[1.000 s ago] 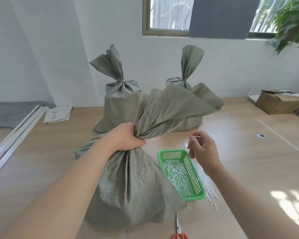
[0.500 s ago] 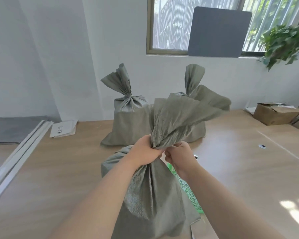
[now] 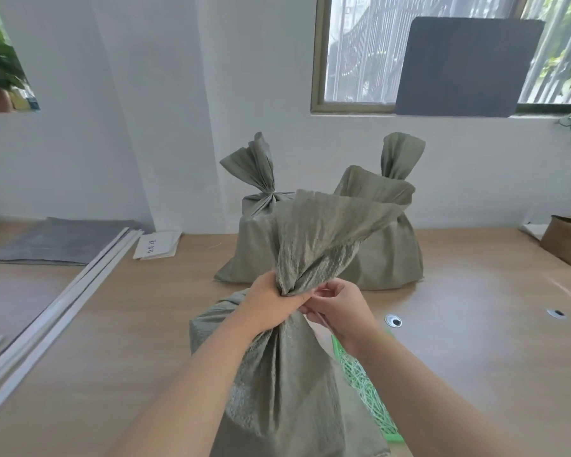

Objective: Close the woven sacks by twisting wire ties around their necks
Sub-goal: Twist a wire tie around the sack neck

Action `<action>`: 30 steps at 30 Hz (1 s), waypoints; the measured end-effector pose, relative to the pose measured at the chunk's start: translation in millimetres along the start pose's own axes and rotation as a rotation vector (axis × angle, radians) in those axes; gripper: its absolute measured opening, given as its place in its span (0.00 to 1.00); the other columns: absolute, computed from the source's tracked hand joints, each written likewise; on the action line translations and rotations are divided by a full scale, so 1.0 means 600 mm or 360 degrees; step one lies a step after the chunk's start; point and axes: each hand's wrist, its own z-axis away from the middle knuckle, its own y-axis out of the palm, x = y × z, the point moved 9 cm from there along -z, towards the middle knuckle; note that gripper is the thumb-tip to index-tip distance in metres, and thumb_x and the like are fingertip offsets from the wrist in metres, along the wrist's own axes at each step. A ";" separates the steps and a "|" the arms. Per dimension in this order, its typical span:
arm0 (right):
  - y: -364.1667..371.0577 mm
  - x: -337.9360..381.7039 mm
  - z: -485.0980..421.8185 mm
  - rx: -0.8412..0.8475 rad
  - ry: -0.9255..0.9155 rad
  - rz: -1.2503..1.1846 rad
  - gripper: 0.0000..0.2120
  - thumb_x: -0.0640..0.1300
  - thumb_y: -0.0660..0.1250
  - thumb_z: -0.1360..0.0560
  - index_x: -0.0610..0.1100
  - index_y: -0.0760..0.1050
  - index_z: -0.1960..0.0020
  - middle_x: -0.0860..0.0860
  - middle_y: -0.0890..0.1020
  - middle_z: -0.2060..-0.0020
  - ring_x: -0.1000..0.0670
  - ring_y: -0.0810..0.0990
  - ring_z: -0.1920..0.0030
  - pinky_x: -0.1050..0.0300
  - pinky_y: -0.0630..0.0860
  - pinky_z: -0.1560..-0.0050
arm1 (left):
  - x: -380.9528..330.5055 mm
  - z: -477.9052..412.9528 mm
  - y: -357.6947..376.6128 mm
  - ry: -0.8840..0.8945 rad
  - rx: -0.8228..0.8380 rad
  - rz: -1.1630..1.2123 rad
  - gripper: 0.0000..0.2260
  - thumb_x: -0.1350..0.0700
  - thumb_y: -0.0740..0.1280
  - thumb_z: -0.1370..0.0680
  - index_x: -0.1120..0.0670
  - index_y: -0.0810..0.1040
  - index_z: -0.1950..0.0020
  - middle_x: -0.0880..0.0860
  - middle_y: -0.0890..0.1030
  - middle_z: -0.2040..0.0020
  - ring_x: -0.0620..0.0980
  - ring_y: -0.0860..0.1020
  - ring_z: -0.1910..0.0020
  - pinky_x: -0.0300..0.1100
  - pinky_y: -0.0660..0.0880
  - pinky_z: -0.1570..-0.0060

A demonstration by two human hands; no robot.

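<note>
Left hand [image 3: 271, 301] fisted round gathered neck of front sack [image 3: 284, 374]; right hand [image 3: 340, 308] touching the neck beside it, fingertips pinching white wire tie [image 3: 321, 317]. Front sack stands on bench [image 3: 129, 341], green basket [image 3: 360, 374] of ties just right of it, tied sacks [image 3: 257, 239] behind it. Step looks like starting the wrap; next likely needs tie looped round neck under the fist, ends crossed, twisted

Left hand [image 3: 271, 301] grips the neck of a grey-green woven sack [image 3: 287, 374]; right hand [image 3: 340, 308] pinches a white wire tie [image 3: 322, 322] beside it.
</note>
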 end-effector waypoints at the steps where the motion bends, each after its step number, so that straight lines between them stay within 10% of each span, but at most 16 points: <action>1: 0.000 -0.002 -0.003 0.0031 0.0010 -0.0001 0.06 0.28 0.72 0.28 0.36 0.77 0.58 0.41 0.82 0.67 0.48 0.81 0.68 0.60 0.80 0.63 | -0.001 0.002 0.000 -0.0009 0.0000 0.0014 0.08 0.48 0.73 0.23 0.39 0.83 0.45 0.39 0.84 0.48 0.33 0.80 0.48 0.28 0.74 0.50; 15: -0.022 0.055 -0.016 -0.0161 -0.0480 0.0484 0.28 0.32 0.67 0.26 0.52 0.70 0.80 0.58 0.64 0.84 0.56 0.58 0.78 0.69 0.55 0.76 | 0.005 0.020 0.005 -0.0047 -0.0057 0.0058 0.10 0.51 0.73 0.22 0.35 0.78 0.51 0.29 0.80 0.60 0.22 0.76 0.58 0.19 0.70 0.60; 21: 0.008 0.043 -0.038 0.0064 -0.0175 0.0099 0.03 0.30 0.64 0.27 0.34 0.75 0.59 0.40 0.78 0.65 0.43 0.73 0.65 0.51 0.73 0.64 | -0.003 0.026 0.005 -0.0026 0.0046 0.0051 0.05 0.44 0.75 0.25 0.34 0.82 0.51 0.38 0.85 0.49 0.29 0.78 0.48 0.34 0.76 0.45; 23: 0.026 0.044 -0.042 0.0195 -0.0057 -0.0199 0.09 0.35 0.65 0.22 0.35 0.78 0.43 0.39 0.84 0.52 0.41 0.83 0.55 0.47 0.80 0.55 | 0.001 0.025 0.003 -0.0014 0.0059 0.0050 0.08 0.41 0.75 0.26 0.37 0.83 0.49 0.44 0.86 0.48 0.39 0.81 0.45 0.44 0.78 0.40; 30: 0.009 0.016 -0.043 -0.0040 0.0067 -0.0241 0.08 0.35 0.62 0.20 0.35 0.78 0.44 0.40 0.82 0.54 0.42 0.80 0.55 0.51 0.79 0.61 | -0.002 0.022 0.009 0.0068 0.0174 0.0180 0.19 0.41 0.77 0.28 0.55 0.83 0.46 0.57 0.85 0.47 0.45 0.81 0.51 0.51 0.78 0.41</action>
